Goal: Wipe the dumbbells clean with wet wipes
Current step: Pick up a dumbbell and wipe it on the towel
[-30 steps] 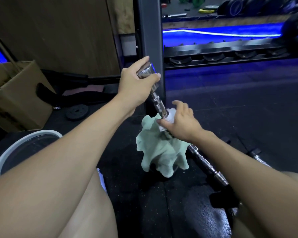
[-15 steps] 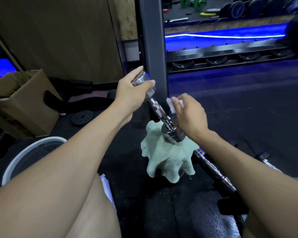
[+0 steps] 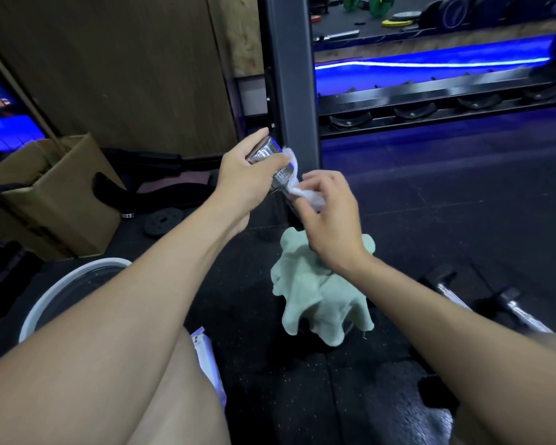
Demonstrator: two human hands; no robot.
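The left hand point(image 3: 244, 178) grips the upper chrome head of a dumbbell point(image 3: 272, 163), held tilted. Just below that grip, the right hand point(image 3: 329, 220) pinches a white wet wipe point(image 3: 297, 184) against the head. The handle beneath is apparently hidden; a pale green towel point(image 3: 321, 300) lies directly under both hands.

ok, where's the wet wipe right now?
Head view, centre: the wipe is pinched in the right hand, pressed against the upper end of the chrome dumbbell that the left hand holds, above the green towel.
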